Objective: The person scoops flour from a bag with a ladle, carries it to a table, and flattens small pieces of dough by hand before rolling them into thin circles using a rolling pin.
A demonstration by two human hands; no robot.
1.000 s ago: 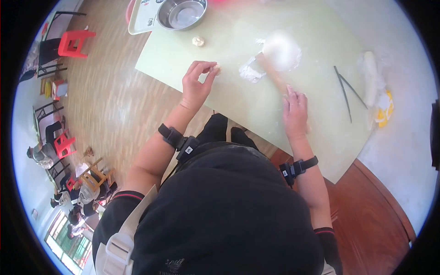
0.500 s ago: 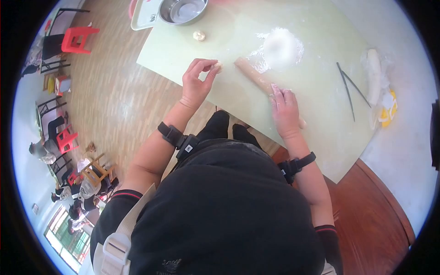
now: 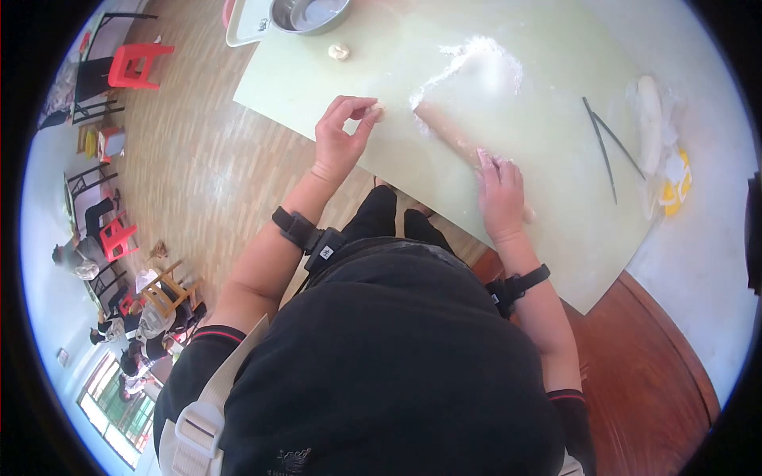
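Observation:
My left hand (image 3: 341,136) pinches a small pale piece of dough (image 3: 377,111) between thumb and fingertips, just above the light green tabletop (image 3: 317,91). Closed over the near part of a wooden rolling pin (image 3: 446,132) is my right hand (image 3: 502,190). The pin lies slantwise, its far end touching scattered white flour (image 3: 488,71). Another small dough piece (image 3: 339,51) sits on the table beyond my left hand.
A metal bowl (image 3: 311,16) and a white tray (image 3: 246,24) stand at the far left. Two dark sticks (image 3: 601,147) and a long pale roll (image 3: 649,127) by plastic wrapping lie right. Red stools (image 3: 136,65) and people are on the left.
The rolling pin has shifted slightly right, along with my right hand. The flour's left side has spread into a streak along the pin's far end. My left hand still holds the dough.

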